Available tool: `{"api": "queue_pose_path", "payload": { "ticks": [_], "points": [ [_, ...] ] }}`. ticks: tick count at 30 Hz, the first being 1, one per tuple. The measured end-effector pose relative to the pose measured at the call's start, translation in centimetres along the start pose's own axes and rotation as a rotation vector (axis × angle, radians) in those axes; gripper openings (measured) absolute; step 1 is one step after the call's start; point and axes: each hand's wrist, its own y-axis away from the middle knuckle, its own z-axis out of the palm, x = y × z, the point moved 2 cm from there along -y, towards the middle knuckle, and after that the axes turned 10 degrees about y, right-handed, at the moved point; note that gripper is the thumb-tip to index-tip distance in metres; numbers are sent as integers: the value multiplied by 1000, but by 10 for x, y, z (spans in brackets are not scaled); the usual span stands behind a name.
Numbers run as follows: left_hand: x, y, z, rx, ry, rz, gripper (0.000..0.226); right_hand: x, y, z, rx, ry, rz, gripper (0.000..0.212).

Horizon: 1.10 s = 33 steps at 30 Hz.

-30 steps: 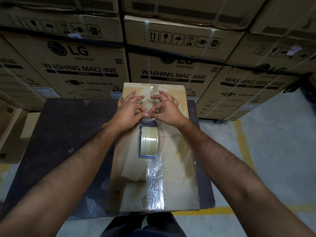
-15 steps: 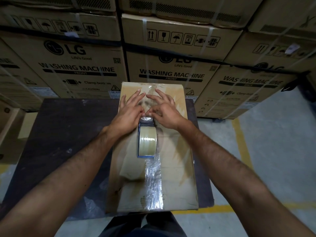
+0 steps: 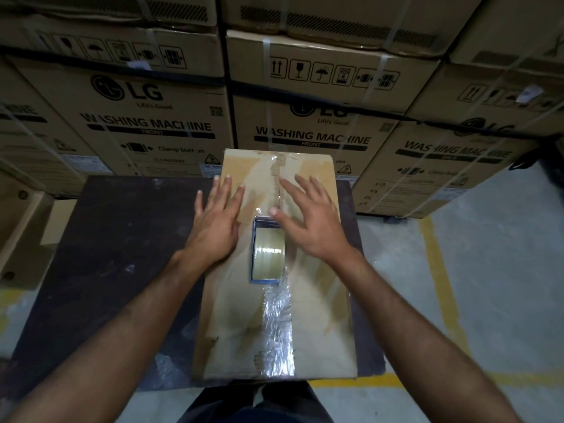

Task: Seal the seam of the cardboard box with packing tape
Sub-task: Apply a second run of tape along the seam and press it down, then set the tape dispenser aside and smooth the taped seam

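A flat brown cardboard box (image 3: 323, 312) lies lengthwise on a dark table (image 3: 116, 270). Shiny clear tape (image 3: 278, 331) covers its centre seam from the near edge up to a tape roll in a blue dispenser (image 3: 268, 253) standing on the seam. Beyond the roll the seam (image 3: 278, 178) shows older torn tape. My left hand (image 3: 215, 222) rests flat on the box left of the roll, fingers spread. On the other side of the roll my right hand (image 3: 308, 221) is spread over the box, its thumb near the dispenser's far end. Neither hand holds anything.
Stacked washing machine cartons (image 3: 152, 117) form a wall just behind the table. More cardboard (image 3: 21, 236) stands at the left. Grey floor with yellow lines (image 3: 439, 270) lies to the right and along the near table edge.
My hands were pinched together at the dispenser's far end, then flattened on the tape; now they have moved apart to either side of the seam. The roll has stayed in place.
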Motion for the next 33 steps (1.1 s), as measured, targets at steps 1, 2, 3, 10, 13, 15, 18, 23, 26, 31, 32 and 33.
{"api": "queue_pose_path", "payload": {
  "ticks": [1, 2, 3, 10, 13, 15, 18, 23, 26, 31, 32, 33],
  "points": [
    [-1, 8, 4, 1, 4, -38, 74, -16, 17, -3, -32, 9, 11, 84],
    [-1, 16, 10, -10, -3, -61, 72, -32, 32, -3, -101, 70, 22, 93],
    [-1, 24, 17, -29, -16, -81, 71, -45, 43, 2, -175, 166, 35, 99],
    [-8, 63, 48, 4, -34, -85, 70, -76, 66, 60, -60, 328, 149, 68],
    [-3, 68, 50, 42, -116, -58, 70, -70, 67, 68, 37, 309, 150, 60],
    [0, 68, 49, 41, -160, -47, 70, -67, 66, 70, 76, 287, 131, 59],
    [1, 69, 48, 31, -192, -46, 70, -68, 66, 65, 103, 268, 91, 61],
    [4, 74, 48, 18, -226, -15, 72, -58, 71, 25, 286, 211, 34, 61],
    [8, 86, 52, 7, -247, 25, 74, -34, 84, -20, 482, 267, 32, 61],
    [12, 93, 53, 5, -243, 32, 72, 41, 108, -73, 597, 294, 183, 66],
    [12, 93, 52, 4, -242, 32, 72, 59, 112, -70, 577, 296, 214, 66],
    [12, 93, 52, 3, -250, 33, 73, 75, 115, -63, 547, 291, 243, 66]
  ]
}}
